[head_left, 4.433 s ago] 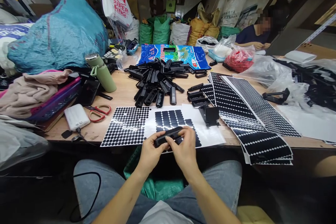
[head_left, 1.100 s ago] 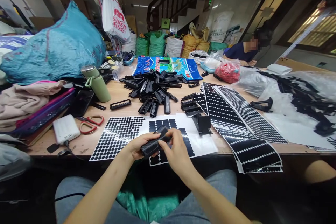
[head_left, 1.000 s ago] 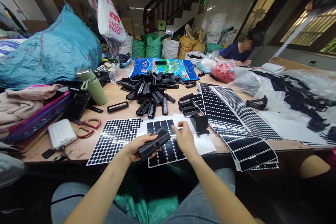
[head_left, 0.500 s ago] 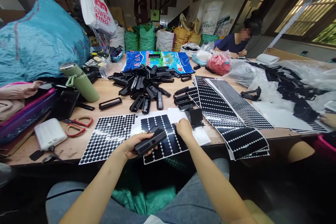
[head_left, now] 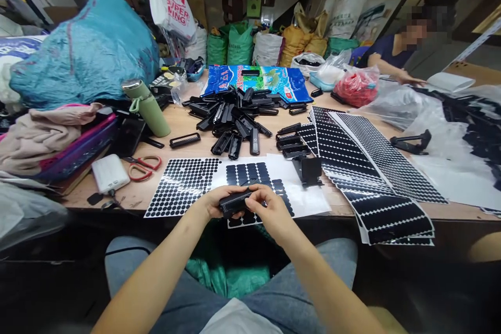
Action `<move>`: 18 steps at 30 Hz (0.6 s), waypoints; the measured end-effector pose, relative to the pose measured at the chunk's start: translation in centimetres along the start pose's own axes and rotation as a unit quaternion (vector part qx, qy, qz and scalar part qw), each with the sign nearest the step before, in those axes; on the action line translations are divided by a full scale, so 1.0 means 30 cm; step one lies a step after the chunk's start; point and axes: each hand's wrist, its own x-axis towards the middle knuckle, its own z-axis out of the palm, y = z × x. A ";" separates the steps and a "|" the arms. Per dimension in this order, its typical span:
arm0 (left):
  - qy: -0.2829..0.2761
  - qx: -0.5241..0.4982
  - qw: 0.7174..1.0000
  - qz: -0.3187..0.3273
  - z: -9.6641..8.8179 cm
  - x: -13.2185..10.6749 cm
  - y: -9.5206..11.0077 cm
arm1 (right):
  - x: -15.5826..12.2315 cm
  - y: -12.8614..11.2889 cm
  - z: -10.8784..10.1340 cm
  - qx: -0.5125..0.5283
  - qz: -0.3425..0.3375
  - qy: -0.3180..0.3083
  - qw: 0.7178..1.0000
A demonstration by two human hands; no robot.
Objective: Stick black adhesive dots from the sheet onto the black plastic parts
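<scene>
Black part (head_left: pixel 231 204) in the fingers (head_left: pixel 259 194)

Here's the wooden desk (head_left: pixel 178 124), packed! Black casings (head_left: pixel 230 115) heap up mid-top, a dotted sheet (head_left: pixel 183 185) lies in front, red-handled scissors (head_left: pixel 138 160) beside a white power bank (head_left: pixel 110 173).

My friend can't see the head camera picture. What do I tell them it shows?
A person's left hand holds a dark piece and their right hand touches it, near sheets of black shapes on a wooden table. Behind lies a heap of black parts, with scissors and a green bottle to the left.
</scene>
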 end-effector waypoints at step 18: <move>0.011 0.019 0.999 0.043 0.065 -0.017 -0.010 | -0.058 -0.029 0.052 -0.059 0.001 0.050 0.997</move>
